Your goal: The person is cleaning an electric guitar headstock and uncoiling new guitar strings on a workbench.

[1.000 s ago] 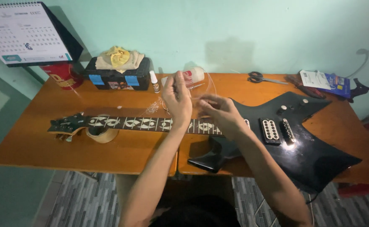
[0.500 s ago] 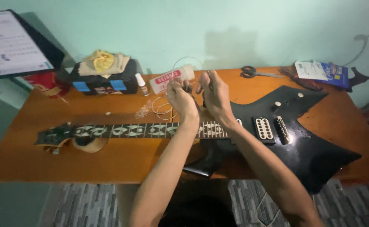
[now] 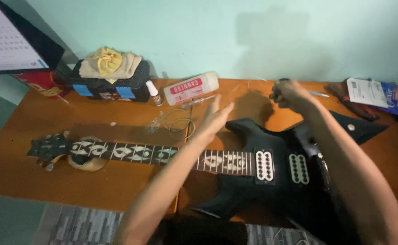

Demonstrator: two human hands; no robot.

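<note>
Guitar (image 3: 271, 181): black, angular body, lying flat along the desk's (image 3: 117, 181) near edge, headstock (image 3: 47, 149) toward the left end, body toward the right. Lower body wings run past the near edge and out of frame; right forearm crosses the body and hides its right part. Neck rests on a tape roll (image 3: 88, 161) just behind the headstock. Strings over the fretboard cannot be made out.

Left hand (image 3: 215, 119): raised above the neck near the body joint, palm edge-on, fingers straight and spread loosely, holding nothing. Motion-blurred, so fingertip detail is uncertain.

Right hand (image 3: 287, 93): near the desk's far edge, beyond the upper horn, fingers curled in tight around something dark and small. What it is cannot be told. Scissors (image 3: 319, 94) show only as a thin blade poking out right of the hand.

A faint wire (image 3: 249, 82) arcs left of the right hand; barely visible.

Far edge, left to right: black box (image 3: 106, 84) with cloths (image 3: 110, 63) on top, small bottle (image 3: 153, 93), white bottle (image 3: 193, 87) on its side, coiled string (image 3: 179, 122) nearer the neck. Far right corner: packet (image 3: 380, 93), partly cut off. Calendar (image 3: 8, 41), top left, cropped.
</note>
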